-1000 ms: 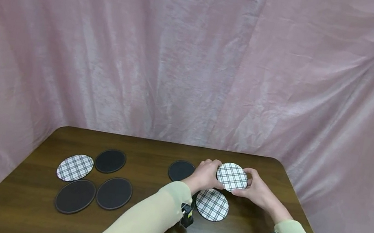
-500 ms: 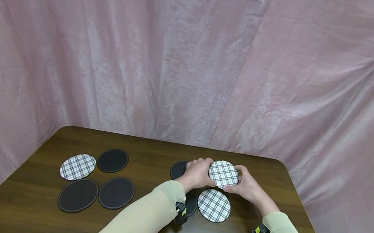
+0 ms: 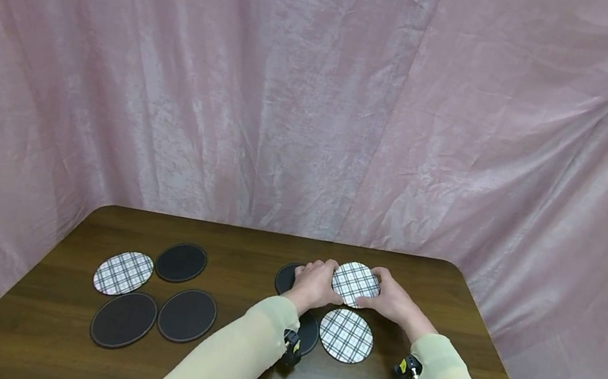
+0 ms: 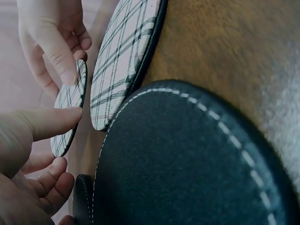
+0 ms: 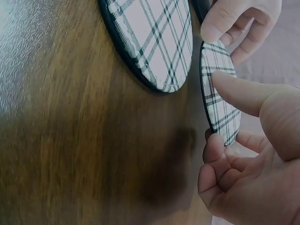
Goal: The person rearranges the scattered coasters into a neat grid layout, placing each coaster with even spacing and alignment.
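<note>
Between both hands is a round plaid coaster [image 3: 354,284], white with dark checked lines. My left hand [image 3: 317,285] pinches its left edge and my right hand [image 3: 394,300] pinches its right edge, each with thumb on the plaid face and fingers at the rim. In the right wrist view, the held coaster [image 5: 224,105] is tilted close over the table, with a dark shadow below. Just nearer lies another plaid coaster [image 3: 346,336]. Left of it, a black stitched coaster [image 3: 307,334] is partly hidden by my left wrist. A further black coaster [image 3: 286,278] shows behind my left hand.
On the table's left side, a plaid coaster [image 3: 123,273] lies beside several black ones, such as the nearest black coaster [image 3: 123,320]. The brown wooden table [image 3: 246,247] ends at a pink curtain [image 3: 292,114].
Both hands have moved left together with the plaid coaster, bringing it behind the lying plaid one. The black coaster under my left wrist has come into view. The lying coasters stay put.
</note>
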`<control>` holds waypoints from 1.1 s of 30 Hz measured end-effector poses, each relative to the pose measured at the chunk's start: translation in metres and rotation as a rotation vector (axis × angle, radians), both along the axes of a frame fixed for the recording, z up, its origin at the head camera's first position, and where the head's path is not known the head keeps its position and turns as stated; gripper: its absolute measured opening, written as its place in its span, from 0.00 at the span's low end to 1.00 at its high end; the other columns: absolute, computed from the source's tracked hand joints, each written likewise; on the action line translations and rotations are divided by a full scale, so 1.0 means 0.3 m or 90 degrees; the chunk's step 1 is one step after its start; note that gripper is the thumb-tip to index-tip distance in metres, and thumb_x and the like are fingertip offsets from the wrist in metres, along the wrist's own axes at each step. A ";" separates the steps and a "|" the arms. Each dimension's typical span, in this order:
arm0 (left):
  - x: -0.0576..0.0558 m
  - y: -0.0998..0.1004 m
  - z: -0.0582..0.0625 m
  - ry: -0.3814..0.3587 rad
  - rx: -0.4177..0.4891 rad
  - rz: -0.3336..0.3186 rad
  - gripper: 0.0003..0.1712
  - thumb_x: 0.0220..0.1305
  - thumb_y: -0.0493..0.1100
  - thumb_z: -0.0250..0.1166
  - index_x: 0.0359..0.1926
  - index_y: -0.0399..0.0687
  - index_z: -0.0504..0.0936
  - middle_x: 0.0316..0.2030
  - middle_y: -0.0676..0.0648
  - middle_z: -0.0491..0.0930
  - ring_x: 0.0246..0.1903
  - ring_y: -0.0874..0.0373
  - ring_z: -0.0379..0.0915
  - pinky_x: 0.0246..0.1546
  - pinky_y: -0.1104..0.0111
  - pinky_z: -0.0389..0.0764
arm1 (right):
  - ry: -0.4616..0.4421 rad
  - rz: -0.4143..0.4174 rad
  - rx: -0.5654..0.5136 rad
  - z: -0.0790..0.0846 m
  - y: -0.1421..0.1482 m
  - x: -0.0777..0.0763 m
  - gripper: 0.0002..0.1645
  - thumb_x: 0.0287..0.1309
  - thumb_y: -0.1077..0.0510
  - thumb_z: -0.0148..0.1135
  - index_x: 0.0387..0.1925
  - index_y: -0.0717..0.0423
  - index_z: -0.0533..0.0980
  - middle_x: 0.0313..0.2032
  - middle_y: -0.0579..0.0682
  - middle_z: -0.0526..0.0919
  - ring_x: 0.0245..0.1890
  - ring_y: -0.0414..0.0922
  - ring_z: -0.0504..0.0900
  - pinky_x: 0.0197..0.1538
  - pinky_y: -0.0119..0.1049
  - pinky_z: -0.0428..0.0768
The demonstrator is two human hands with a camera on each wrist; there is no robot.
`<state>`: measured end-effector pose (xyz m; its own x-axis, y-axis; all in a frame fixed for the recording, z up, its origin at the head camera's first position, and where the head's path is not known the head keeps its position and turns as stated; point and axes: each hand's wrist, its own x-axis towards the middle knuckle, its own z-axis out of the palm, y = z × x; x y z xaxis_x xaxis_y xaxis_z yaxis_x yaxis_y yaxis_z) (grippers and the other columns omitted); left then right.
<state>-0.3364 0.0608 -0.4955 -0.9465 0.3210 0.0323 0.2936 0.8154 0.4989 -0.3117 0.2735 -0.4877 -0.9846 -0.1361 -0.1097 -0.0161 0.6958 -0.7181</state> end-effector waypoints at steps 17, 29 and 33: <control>0.001 -0.112 0.018 0.048 -0.068 0.028 0.26 0.75 0.51 0.75 0.69 0.52 0.85 0.67 0.39 0.76 0.67 0.38 0.69 0.70 0.39 0.65 | 0.032 0.012 0.118 -0.003 -0.022 0.009 0.42 0.69 0.52 0.77 0.75 0.67 0.71 0.64 0.72 0.74 0.64 0.66 0.74 0.66 0.65 0.75; 0.028 -0.230 0.001 0.027 -0.157 0.039 0.32 0.77 0.56 0.72 0.75 0.53 0.81 0.71 0.38 0.74 0.70 0.35 0.67 0.73 0.34 0.58 | 0.045 0.035 0.165 -0.015 -0.058 0.014 0.35 0.71 0.50 0.76 0.73 0.60 0.78 0.68 0.72 0.71 0.68 0.69 0.69 0.66 0.71 0.71; 0.023 -0.236 -0.014 0.027 -0.151 0.043 0.32 0.77 0.57 0.72 0.75 0.53 0.81 0.71 0.38 0.74 0.70 0.35 0.67 0.73 0.33 0.58 | 0.044 0.044 0.164 -0.016 -0.070 0.016 0.35 0.71 0.49 0.75 0.73 0.59 0.78 0.69 0.72 0.70 0.69 0.69 0.69 0.67 0.72 0.70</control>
<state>-0.3294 -0.0100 -0.4996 -0.9656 0.2601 0.0035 0.2507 0.9269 0.2792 -0.3068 0.2525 -0.4925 -0.9805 -0.1791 -0.0815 -0.1128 0.8509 -0.5131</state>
